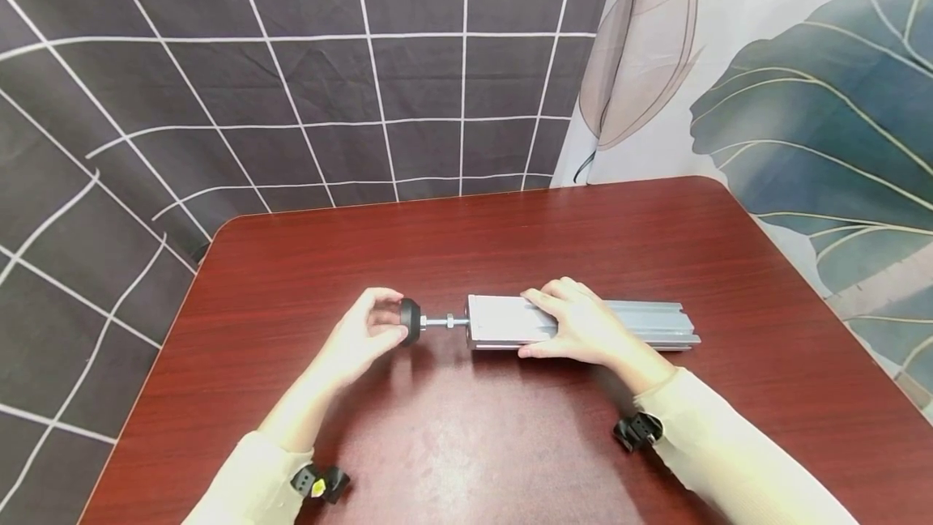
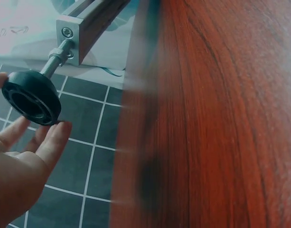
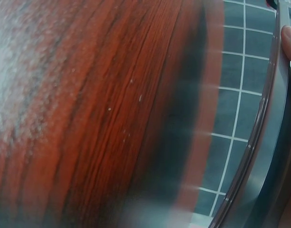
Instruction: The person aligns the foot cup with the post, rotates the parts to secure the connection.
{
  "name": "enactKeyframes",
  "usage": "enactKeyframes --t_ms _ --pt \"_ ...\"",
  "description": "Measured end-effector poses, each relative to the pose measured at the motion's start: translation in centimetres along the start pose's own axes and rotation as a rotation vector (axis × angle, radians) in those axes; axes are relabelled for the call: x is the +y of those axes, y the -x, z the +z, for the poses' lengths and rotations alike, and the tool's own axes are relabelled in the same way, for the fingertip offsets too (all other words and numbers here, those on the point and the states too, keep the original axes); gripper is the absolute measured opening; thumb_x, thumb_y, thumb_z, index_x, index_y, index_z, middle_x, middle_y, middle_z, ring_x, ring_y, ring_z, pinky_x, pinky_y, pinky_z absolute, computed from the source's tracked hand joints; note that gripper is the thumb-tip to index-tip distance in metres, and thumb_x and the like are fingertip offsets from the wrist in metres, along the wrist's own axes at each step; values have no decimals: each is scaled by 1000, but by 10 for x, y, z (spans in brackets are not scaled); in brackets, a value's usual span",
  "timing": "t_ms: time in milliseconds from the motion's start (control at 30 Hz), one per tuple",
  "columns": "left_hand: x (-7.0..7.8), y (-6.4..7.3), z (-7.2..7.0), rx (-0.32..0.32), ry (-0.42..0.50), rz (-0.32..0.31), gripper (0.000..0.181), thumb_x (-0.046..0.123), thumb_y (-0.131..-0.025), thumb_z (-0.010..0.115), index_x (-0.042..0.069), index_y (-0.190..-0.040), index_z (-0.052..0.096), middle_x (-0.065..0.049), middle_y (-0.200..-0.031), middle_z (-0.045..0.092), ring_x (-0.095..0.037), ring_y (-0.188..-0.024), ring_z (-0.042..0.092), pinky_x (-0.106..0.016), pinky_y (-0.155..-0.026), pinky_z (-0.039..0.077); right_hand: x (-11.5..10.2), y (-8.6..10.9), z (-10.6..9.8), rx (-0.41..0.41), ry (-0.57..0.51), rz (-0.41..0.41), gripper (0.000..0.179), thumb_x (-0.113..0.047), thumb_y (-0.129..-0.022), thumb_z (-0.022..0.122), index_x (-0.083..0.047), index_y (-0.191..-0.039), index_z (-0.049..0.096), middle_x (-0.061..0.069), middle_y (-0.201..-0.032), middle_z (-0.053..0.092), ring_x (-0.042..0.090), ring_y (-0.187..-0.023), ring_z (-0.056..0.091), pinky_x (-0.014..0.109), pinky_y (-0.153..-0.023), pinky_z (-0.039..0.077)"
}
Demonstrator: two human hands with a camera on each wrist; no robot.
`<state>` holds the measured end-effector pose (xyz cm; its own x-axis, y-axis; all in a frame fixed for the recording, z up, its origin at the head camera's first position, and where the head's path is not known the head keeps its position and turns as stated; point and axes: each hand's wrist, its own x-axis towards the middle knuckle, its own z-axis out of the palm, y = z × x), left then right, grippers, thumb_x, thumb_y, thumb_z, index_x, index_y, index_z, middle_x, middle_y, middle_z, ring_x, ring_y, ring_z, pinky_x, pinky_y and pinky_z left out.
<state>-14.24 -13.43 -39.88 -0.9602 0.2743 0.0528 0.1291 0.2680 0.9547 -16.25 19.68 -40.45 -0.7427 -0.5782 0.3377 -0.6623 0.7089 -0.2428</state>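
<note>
A silver aluminium profile (image 1: 652, 316) lies crosswise in the head view, and my right hand (image 1: 576, 326) grips it from above, thumb on the near side. From its left end plate (image 2: 75, 47) a threaded stud (image 1: 440, 322) with a nut sticks out. The stud ends in a round black levelling foot (image 1: 411, 322). My left hand (image 1: 362, 339) holds this foot by its rim between thumb and fingers. Seen from the left wrist, the foot's hollow underside faces the camera. In the right wrist view only the thumb (image 3: 289, 42) and the profile's long side (image 3: 266, 161) show.
Both hands work over a reddish-brown wooden table (image 1: 466, 436). Behind it hangs a dark grey cloth (image 1: 415, 79) with white grid lines. A leaf-patterned curtain (image 1: 802, 112) hangs at the right. Each wrist carries a small black camera (image 1: 637, 431).
</note>
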Motion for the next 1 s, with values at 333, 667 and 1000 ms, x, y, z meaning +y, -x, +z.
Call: enactKeyframes --t_ms 333,667,1000 --pt "3 4 0 -28 9 116 58 -9 -77 67 -1 -126 36 -21 -123 49 -35 -111 55 -40 -94 46 -1 1 -1 0 3 6 76 -57 -60 77 -8 -117 63 4 -96 58 23 -89 53 42 -79 43" --pt "4 1 2 -11 66 -73 32 12 -95 52 -4 -121 44 -24 -104 55 -22 -74 60 -34 -67 56 -2 1 -1 11 1 -4 77 -58 -60 77 -8 -117 63 4 -96 58 23 -89 53 42 -79 43" --pt "2 5 -2 -88 -24 85 53 -10 -77 63 3 -124 41 -18 -113 53 -30 -97 60 -29 -82 52 -3 2 -1 -21 4 19 76 -58 -61 76 -10 -118 63 3 -95 57 22 -88 52 41 -78 44"
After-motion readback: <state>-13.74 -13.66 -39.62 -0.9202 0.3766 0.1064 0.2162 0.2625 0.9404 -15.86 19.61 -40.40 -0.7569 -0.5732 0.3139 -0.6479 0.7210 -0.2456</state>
